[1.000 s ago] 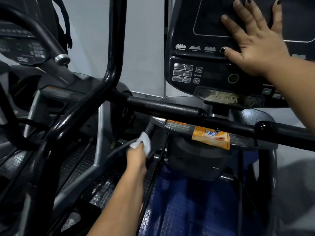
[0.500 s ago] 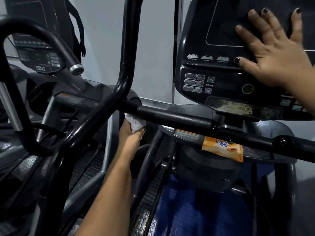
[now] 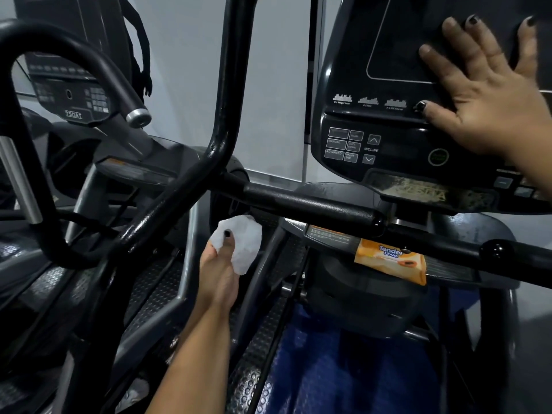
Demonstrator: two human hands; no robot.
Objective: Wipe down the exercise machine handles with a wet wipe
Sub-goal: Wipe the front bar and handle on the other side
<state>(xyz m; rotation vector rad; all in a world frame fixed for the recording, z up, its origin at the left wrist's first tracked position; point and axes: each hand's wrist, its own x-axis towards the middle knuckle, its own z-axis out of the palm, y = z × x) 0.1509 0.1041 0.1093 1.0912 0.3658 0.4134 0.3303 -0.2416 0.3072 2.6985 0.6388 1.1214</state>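
Hands, two: left hand (image 3: pixel 219 265) at seven o'clock is gripping one crumpled wipe (image 3: pixel 243 245) just under the handle (image 3: pixel 313 204); right hand (image 3: pixel 490 109) at two o'clock is pressing flat, fingers spread, on one console (image 3: pixel 373 130).

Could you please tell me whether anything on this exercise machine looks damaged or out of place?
The logo strip along the bottom edge of the black console looks scuffed and flaking, its lettering barely legible. An orange wet-wipe packet lies on the grey ledge below the black horizontal handlebar.
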